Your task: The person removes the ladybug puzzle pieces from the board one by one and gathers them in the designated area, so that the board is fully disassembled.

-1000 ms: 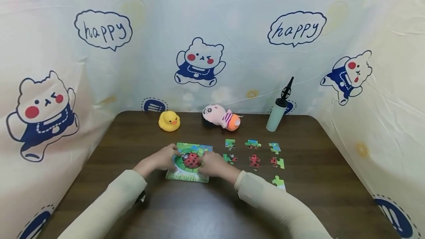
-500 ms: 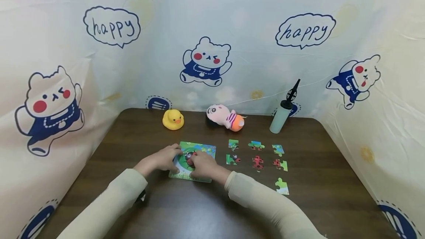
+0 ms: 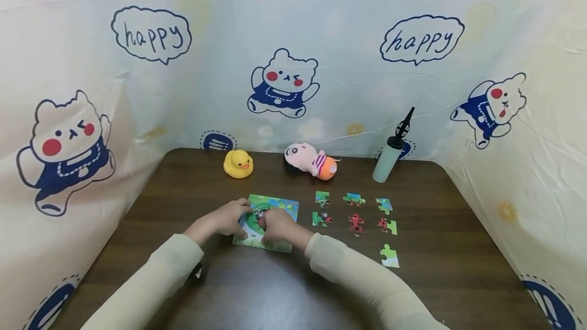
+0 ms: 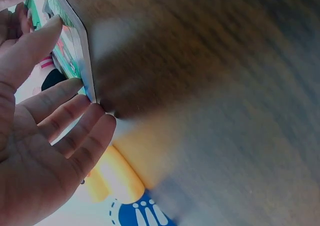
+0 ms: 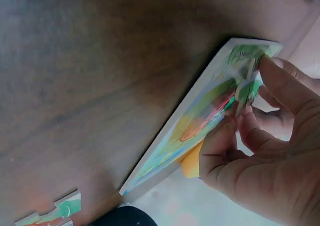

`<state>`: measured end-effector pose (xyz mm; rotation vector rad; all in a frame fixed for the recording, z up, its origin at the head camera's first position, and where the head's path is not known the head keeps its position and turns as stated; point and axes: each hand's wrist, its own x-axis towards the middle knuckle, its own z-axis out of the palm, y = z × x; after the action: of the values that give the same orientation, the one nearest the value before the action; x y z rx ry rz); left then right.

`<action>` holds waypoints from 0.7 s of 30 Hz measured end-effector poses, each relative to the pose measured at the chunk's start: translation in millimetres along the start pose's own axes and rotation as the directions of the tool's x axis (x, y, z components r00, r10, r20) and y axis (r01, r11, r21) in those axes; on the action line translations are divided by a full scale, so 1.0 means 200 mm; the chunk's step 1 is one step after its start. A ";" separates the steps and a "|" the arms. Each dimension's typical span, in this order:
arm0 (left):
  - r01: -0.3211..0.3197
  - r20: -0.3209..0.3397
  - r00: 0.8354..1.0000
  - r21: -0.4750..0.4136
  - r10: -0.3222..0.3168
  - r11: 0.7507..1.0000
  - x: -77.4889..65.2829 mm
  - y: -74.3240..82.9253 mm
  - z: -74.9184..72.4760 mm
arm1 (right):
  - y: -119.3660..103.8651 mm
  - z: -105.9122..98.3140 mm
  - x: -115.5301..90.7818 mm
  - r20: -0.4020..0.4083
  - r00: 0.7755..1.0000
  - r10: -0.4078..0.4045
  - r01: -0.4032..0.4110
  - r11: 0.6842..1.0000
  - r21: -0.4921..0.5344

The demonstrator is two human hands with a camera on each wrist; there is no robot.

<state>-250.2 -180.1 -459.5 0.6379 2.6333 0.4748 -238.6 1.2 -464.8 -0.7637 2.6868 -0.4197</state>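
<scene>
A ladybug jigsaw board (image 3: 277,202) lies on the brown table in front of me. My left hand (image 3: 226,219) steadies its left side, thumb resting on the face and fairly straight fingers touching the edge in the left wrist view. Over the middle of the board, my right hand (image 3: 281,226) covers much of the ladybug. In the right wrist view its thumb and fingers pinch a small green jigsaw piece (image 5: 245,92) at the board's surface; the piece is partly hidden. To the right, several loose jigsaw pieces (image 3: 356,223) lie spread in rows.
A yellow rubber duck (image 3: 238,164), a plush doll (image 3: 311,161) lying on its side and a pale green hand pump (image 3: 387,164) with a black nozzle line the table's back. A printed cloth (image 3: 339,80) hangs behind and at both sides.
My right hand has moved left from the board's right side to over the ladybug. The left hand stays at the left edge. The loose pieces have not moved; the view has shifted slightly.
</scene>
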 end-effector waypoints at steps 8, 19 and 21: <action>-0.008 -0.019 1.000 0.000 0.008 1.000 0.00 0.00 0.02 | 0.02 -0.02 -0.05 -0.096 0.994 -0.046 0.060 0.987 0.148; 0.024 -0.007 1.000 0.002 -0.024 1.000 0.01 0.01 0.02 | 0.22 -0.21 -0.23 -0.079 0.997 -0.024 0.056 0.905 0.422; 0.025 -0.004 1.000 0.006 -0.025 1.000 0.01 0.01 0.01 | 0.29 -0.25 -0.28 -0.065 0.998 0.012 0.017 0.897 0.441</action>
<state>-249.0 -176.6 -461.1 0.6058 2.6444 0.4620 -238.1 89.7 -429.1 -0.6222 2.4996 -1.0284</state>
